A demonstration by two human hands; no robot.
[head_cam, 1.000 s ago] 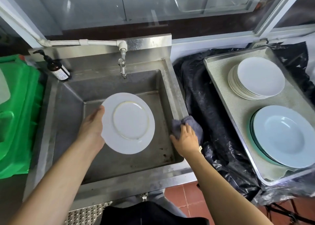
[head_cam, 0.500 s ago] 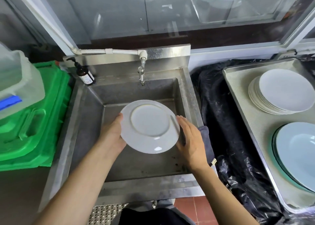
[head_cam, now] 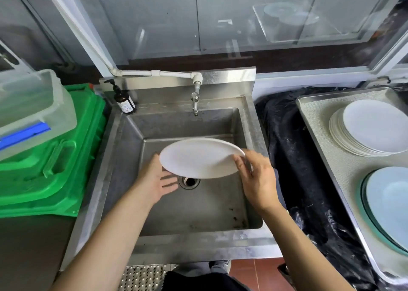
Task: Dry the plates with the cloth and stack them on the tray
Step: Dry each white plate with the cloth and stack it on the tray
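Observation:
A white plate (head_cam: 198, 158) hangs tilted over the steel sink (head_cam: 249, 123), its smooth face towards me. My right hand (head_cam: 258, 178) pinches the plate's right rim between thumb and fingers. My left hand (head_cam: 156, 180) lies open, palm up, fingers straight below the plate's left edge, with the thumb at the rim. The grey cloth (head_cam: 279, 180) lies on the sink's right rim, mostly hidden behind my right hand. On the right stands the metal tray (head_cam: 320, 140) with a stack of white plates (head_cam: 375, 127) and pale blue deep plates (head_cam: 393, 202).
A tap (head_cam: 195, 101) juts over the sink's back and the drain (head_cam: 189, 181) lies under the plate. A brown soap bottle (head_cam: 124, 102) stands at the back left corner. To the left are a green crate (head_cam: 55, 169) and a clear box (head_cam: 33, 105). Black plastic sheet (head_cam: 298, 158) lies between sink and tray.
My right hand left the cloth and took the plate's right rim. The plate turned over from underside up to its face towards me, and my left hand opened beneath it.

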